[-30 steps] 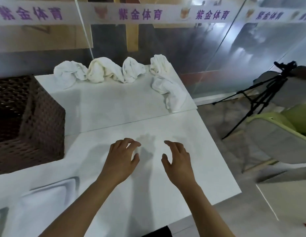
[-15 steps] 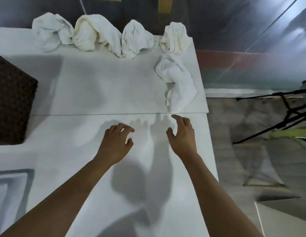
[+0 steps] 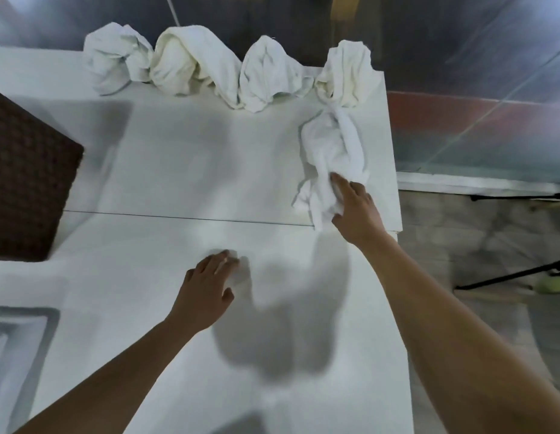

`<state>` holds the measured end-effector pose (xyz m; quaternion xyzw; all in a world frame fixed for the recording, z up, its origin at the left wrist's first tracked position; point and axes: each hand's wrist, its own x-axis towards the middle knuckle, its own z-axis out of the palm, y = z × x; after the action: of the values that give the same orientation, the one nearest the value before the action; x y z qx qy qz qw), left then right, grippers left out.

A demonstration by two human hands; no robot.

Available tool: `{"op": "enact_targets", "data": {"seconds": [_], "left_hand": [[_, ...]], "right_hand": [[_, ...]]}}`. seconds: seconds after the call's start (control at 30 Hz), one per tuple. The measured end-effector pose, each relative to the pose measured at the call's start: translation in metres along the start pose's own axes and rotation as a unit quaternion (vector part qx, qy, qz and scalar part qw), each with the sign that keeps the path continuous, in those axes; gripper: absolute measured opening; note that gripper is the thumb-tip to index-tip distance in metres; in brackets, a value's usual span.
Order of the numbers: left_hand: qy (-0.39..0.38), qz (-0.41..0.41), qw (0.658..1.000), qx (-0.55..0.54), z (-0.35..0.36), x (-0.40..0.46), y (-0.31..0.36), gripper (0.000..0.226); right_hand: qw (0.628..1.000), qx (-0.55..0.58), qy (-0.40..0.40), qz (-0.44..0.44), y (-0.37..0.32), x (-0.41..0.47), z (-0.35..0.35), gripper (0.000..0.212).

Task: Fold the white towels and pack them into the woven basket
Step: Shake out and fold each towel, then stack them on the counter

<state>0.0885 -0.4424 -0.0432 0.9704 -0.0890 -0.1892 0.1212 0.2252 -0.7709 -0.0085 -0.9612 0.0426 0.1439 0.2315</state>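
Observation:
A crumpled white towel [image 3: 332, 145] lies near the right edge of the white table [image 3: 178, 170]. My right hand [image 3: 355, 211] is on its near end, thumb and fingers closing round the cloth. Lower down, my left hand [image 3: 206, 292] rests over the bare tabletop with loosely bent fingers and holds nothing. Several more bunched white towels sit in a row along the table's far edge, among them a leftmost towel [image 3: 116, 64], a middle towel [image 3: 191, 64] and a far-right towel [image 3: 347, 73]. The dark woven basket [image 3: 25, 189] stands at the left, its inside out of view.
The table's right edge drops off just right of the held towel. Black tripod legs [image 3: 507, 277] stand on the floor beyond it. A glass wall runs behind the towel row. A seam crosses the tabletop between my hands and the towels.
My right hand has moved forward and right from the bare tabletop onto the near towel and taken hold of it. My left hand has stayed almost where it was. My view has tilted down.

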Motion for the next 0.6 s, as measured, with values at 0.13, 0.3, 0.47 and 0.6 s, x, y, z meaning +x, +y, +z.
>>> {"op": "enact_targets", "data": {"seconds": [0.13,0.3,0.47,0.6], "left_hand": [[0.002,-0.015,1.000,-0.007,-0.001,0.004,0.005,0.067],[0.011,0.009,0.997,-0.078,-0.013,0.005,0.012,0.064],[-0.031,0.042,0.988,-0.142,-0.027,-0.007,0.031,0.112],[0.017,0.023,0.983,-0.181,-0.030,-0.026,0.042,0.110]], "right_hand": [[0.996,0.077,0.031,-0.025,-0.020,-0.038,0.029,0.082],[0.984,0.170,0.013,-0.054,-0.052,-0.101,0.066,0.082],[0.954,0.299,-0.023,-0.024,-0.079,-0.140,0.083,0.067],[0.906,0.419,0.001,0.064,-0.095,-0.147,0.069,0.054]]}}
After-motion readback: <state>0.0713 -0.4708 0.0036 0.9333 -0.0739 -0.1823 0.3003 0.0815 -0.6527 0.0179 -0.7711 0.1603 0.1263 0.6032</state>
